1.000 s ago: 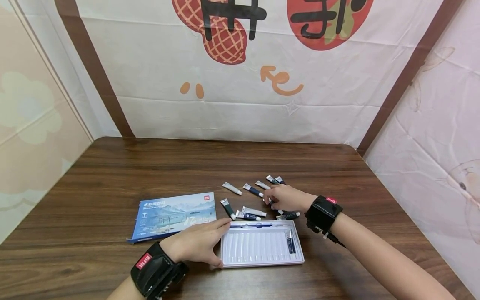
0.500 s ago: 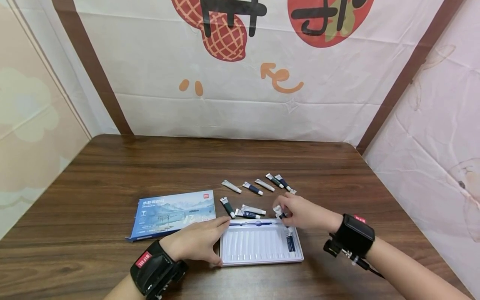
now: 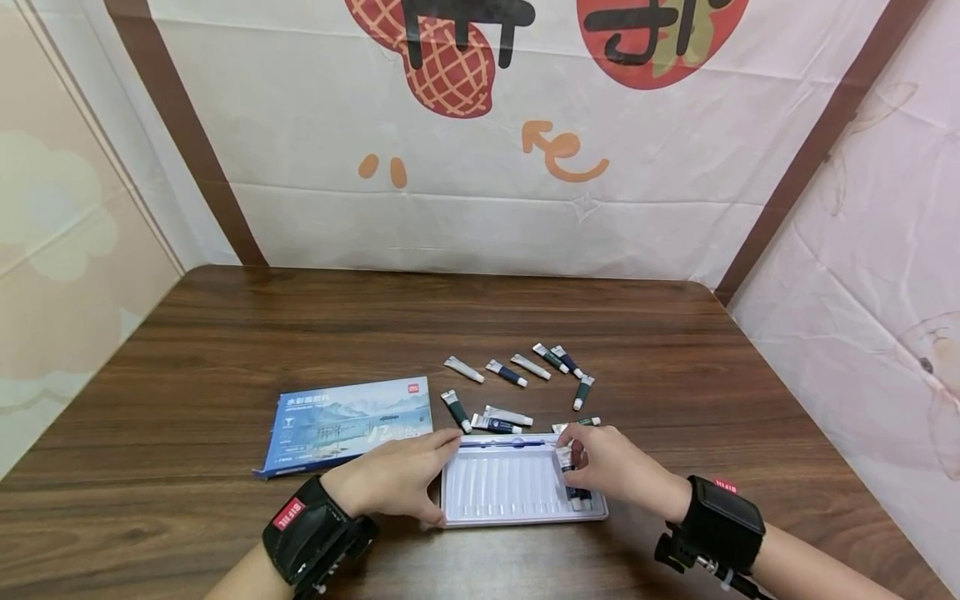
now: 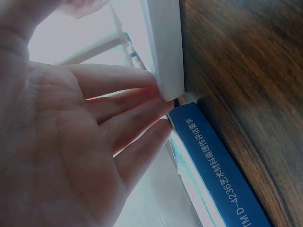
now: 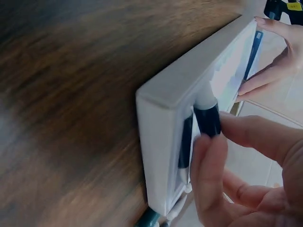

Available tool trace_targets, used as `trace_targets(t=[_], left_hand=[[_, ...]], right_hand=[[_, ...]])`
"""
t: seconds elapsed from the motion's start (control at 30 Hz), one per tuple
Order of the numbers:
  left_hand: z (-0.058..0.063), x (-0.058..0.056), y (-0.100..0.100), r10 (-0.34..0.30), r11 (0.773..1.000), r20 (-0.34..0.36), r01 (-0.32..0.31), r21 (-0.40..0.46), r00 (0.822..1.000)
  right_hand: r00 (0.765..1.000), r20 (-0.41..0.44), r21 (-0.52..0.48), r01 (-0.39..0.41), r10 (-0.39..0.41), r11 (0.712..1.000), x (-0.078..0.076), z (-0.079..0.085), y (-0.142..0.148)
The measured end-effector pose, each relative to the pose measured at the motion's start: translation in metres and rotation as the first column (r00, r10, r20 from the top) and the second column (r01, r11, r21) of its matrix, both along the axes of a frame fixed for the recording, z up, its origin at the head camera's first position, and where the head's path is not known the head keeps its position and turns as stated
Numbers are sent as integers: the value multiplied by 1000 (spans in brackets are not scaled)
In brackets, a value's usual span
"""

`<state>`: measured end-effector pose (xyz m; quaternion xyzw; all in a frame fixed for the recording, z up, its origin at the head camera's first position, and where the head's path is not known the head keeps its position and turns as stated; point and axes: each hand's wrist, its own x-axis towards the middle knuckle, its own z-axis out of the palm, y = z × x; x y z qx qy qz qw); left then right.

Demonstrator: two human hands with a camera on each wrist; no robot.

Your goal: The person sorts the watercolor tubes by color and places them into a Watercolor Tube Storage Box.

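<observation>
Head view: on the worktop, toward its near edge, a white tray, braced along its left edge by the left hand, fingers straight, thumb at the near corner, seemingly against sliding. Just inside the tray's right edge, well apart from the left hand, a paint tube, pinched between thumb and fingers of the right hand, cap toward the near edge, apparently for alignment with another tube alongside. Beyond the far edge, loose tubes.

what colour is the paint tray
The tray is white, seen best in the head view.
</observation>
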<state>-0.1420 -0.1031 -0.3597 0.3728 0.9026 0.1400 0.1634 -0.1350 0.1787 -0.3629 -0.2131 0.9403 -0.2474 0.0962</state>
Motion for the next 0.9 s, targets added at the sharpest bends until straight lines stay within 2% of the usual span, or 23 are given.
trace_targets(t=[0.17, 0.23, 0.4, 0.6, 0.7, 0.9], left_hand=[[0, 0, 0, 3, 1000, -8, -3, -5, 1000], [0, 0, 0, 3, 1000, -10, -4, -3, 1000], [1, 1, 1, 4, 1000, -12, -4, 1, 1000], [2, 1, 1, 7, 1000, 0, -7, 0, 1000], [2, 1, 1, 10, 1000, 4, -10, -1, 1000], [1, 1, 1, 16, 1000, 7, -16, -1, 1000]], right_hand=[[992, -128, 144, 15, 4, 989, 6, -1, -1], [989, -146, 181, 34, -8, 983, 9, -1, -1], [985, -168, 201, 60, -26, 978, 13, -5, -1], [976, -214, 205, 4, 41, 979, 14, -8, 1], [969, -237, 238, -15, 73, 971, 14, -9, 2], [937, -324, 309, -23, 128, 951, 15, -13, 3]])
